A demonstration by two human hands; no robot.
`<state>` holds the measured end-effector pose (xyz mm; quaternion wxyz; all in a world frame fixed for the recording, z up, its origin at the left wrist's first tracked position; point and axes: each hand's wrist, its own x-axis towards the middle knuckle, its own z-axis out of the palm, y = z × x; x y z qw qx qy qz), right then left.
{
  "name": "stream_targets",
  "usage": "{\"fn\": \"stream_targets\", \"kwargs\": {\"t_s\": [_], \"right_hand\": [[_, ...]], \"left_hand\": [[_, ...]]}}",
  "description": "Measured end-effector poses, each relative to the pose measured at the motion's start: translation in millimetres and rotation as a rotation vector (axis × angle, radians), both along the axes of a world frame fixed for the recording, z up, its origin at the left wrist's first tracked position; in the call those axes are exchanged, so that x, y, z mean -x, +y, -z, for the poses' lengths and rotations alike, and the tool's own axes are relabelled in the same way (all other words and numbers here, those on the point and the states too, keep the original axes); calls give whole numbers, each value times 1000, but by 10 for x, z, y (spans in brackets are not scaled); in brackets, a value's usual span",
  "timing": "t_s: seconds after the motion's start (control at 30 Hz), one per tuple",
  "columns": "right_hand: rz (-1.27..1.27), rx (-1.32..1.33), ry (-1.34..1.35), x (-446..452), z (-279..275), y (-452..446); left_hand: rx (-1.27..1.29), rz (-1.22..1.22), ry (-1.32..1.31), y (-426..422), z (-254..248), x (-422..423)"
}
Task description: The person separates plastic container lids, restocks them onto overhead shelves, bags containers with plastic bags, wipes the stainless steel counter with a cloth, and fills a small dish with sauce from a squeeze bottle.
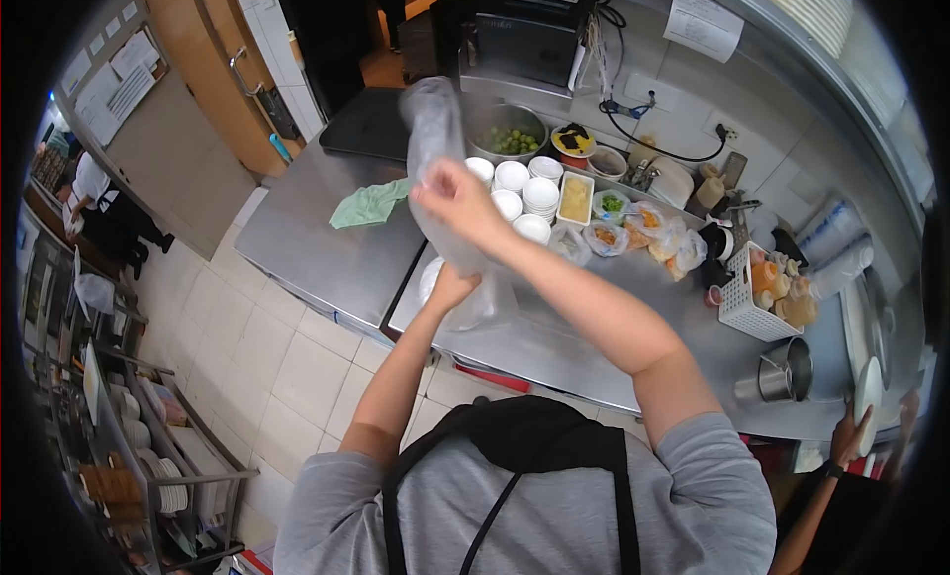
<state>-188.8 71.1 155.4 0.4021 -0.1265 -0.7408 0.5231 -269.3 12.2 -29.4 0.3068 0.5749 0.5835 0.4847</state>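
Note:
A clear plastic bag [475, 303] hangs upright in front of me over the edge of the steel counter, its long upper part [432, 125] blurred by motion. My left hand [455, 286] is closed around the bag lower down. Above it, my right hand [453, 194] has curled fingers against the bag's upper part and appears to pinch it. Something white and rounded shows beside my left hand; whether it is inside the bag I cannot tell. Just behind the bag stand stacks of small white bowls [511, 175], and a green cloth [371, 205] lies to the left.
Behind the bowls are a metal bowl of green fruit [515, 138] and a tub of yellow food [575, 198]. Several small food bags [606, 238] lie rightward, then a white basket of bottles [754, 313] and a metal pot [785, 367]. Another person's hand holds a white plate [869, 407].

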Motion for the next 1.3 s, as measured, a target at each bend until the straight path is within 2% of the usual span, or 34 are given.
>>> {"fn": "stream_targets", "kwargs": {"t_s": [0.07,0.1,0.13,0.17,0.2,0.23,0.27,0.3,0.37,0.4,0.43,0.47,0.53,0.57,0.63,0.67,0.73,0.77,0.83,0.9,1.0,1.07,1.1,1.13,1.17,1.2,1.3], "right_hand": [[133,-8,193,-159,-462,117],[354,-212,280,-334,-774,27],[570,-430,378,-505,-1011,-79],[478,-620,281,-676,-1060,-253],[351,-832,196,-721,-870,-393],[4,-969,-108,-825,-708,-468],[-102,-1335,-434,-926,-498,-575],[-79,-1554,-589,-1058,-352,-630],[121,-1435,-788,-1322,88,-426],[218,-1325,-896,-1469,175,-309],[138,-1216,-1034,-1603,157,-207],[53,-1093,-1167,-1739,131,-129],[3,-1047,-1140,-2089,55,-88],[-11,-997,-1122,-2237,40,-124],[-9,-959,-1108,-2486,-61,-178],[-20,-941,-1157,-2587,-105,-210],[-30,-911,-1204,-2775,-177,-283],[56,-967,-1191,-2861,-270,-291],[164,-1014,-1178,-3049,-428,-230],[345,-1308,-863,-3265,-542,-118],[586,-1482,-694,-3565,-667,152],[798,-1467,-510,-3684,-672,334],[928,-1372,-428,-3685,-551,450],[1055,-1274,-346,-3615,-368,588],[1015,-880,-288,-3500,-100,687],[954,-489,-214,-3276,297,807],[473,-91,125,-2259,1043,580]], "left_hand": [[-31,-77,-8,103,237,39],[-66,-97,-123,92,172,-19],[33,-81,-158,74,175,-7],[111,-66,-185,106,145,35],[235,-34,34,145,-1,39],[129,-19,76,126,-78,-81],[-42,17,127,107,-126,-209],[-193,60,168,68,-266,-367],[-398,183,242,-17,-559,-565],[-120,373,351,-31,-787,-548],[173,548,452,-45,-943,-538],[150,541,459,-130,-1154,-606],[190,692,608,-261,-1512,-693],[175,687,613,-242,-1466,-697],[-24,688,693,-183,-1312,-676],[-34,691,698,-106,-1309,-626],[-244,663,632,-48,-1402,-548],[-156,658,628,-25,-1519,-530],[-229,637,667,4,-1836,-490],[-305,620,702,16,-2147,-513],[-236,642,654,-82,-2589,-680],[28,847,215,-163,-2828,-982],[30,873,-12,-166,-2842,-1178],[34,902,-4,-105,-2868,-1382],[109,843,-277,-46,-2904,-1590],[192,767,-542,6,-2936,-1796],[-114,582,-478,322,-2859,-2384]]}}
